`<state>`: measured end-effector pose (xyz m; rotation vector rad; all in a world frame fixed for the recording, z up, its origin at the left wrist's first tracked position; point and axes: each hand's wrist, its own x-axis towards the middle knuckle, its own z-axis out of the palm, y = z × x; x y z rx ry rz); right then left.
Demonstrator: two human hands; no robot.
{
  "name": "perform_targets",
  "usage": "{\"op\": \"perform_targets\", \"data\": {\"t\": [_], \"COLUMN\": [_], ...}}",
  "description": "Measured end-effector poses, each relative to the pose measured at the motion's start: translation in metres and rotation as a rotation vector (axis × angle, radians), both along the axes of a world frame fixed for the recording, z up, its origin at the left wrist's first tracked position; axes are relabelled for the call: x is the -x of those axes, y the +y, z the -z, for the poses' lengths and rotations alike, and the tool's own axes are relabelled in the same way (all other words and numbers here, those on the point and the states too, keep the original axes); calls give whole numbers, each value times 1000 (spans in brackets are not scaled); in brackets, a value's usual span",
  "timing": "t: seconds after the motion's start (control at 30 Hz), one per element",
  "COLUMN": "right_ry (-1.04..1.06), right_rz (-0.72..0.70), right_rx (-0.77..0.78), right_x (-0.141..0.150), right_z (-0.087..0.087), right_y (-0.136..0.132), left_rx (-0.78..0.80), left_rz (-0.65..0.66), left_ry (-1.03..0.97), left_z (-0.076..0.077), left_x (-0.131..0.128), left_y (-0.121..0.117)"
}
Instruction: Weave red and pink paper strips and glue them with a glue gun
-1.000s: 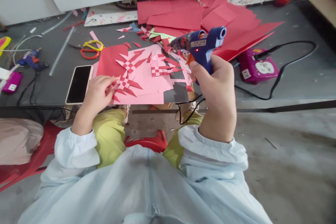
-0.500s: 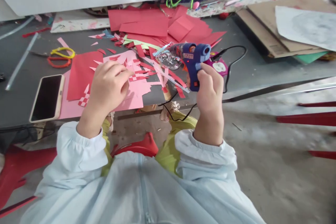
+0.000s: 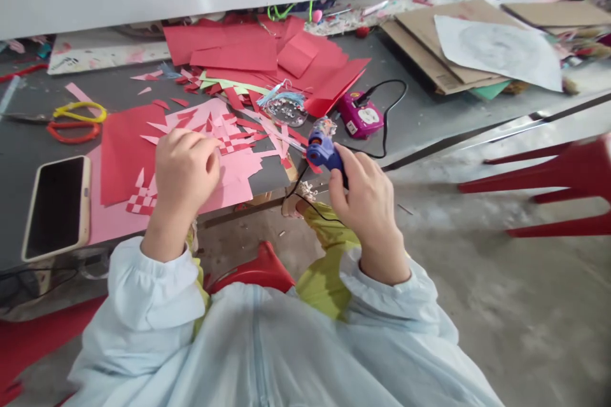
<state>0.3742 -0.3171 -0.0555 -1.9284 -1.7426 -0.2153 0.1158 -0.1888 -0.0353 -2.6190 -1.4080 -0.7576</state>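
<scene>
My right hand (image 3: 365,197) is wrapped round the handle of a blue hot glue gun (image 3: 323,151), at the table's front edge. The gun's round rear end faces up towards me; its nozzle is hard to make out. My left hand (image 3: 185,173) hovers over the pink paper (image 3: 233,183) with its fingers curled together. What those fingers hold, if anything, is hidden. Beside it lie a red-and-white checkered woven paper piece (image 3: 141,202) and a red paper sheet (image 3: 125,152). Another checkered woven piece (image 3: 235,142) rests among red and pink paper strips.
Left are a phone (image 3: 55,208) and yellow-and-orange-handled scissors (image 3: 76,122). A purple power box (image 3: 361,116) with a black cord stands to the right, before stacked cardboard (image 3: 415,44). Red paper sheets (image 3: 238,51) lie at the back. A red stool (image 3: 573,168) stands right.
My right hand has lowered the glue gun and turned it, so its rear end now faces me. My left hand has moved slightly and stays curled. The camera view has shifted right.
</scene>
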Motion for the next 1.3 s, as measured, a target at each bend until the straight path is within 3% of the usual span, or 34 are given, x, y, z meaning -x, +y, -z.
{"op": "perform_targets", "data": {"t": [0.17, 0.33, 0.77, 1.13, 1.3], "right_ry": [-146, -204, -248, -222, -267], "right_rz": [140, 212, 312, 358, 325], "right_rx": [100, 171, 212, 325, 257], "right_x": [11, 14, 24, 13, 13], "right_z": [13, 20, 30, 16, -7], "right_y": [2, 14, 35, 54, 59], "left_rx": [-22, 52, 71, 48, 90], "left_rz": [-52, -123, -48, -10, -23], "left_ry": [-38, -8, 65, 52, 15], "left_z": [2, 5, 9, 9, 9], "left_x": [2, 3, -3, -6, -4], "left_y": [5, 10, 9, 11, 11]}}
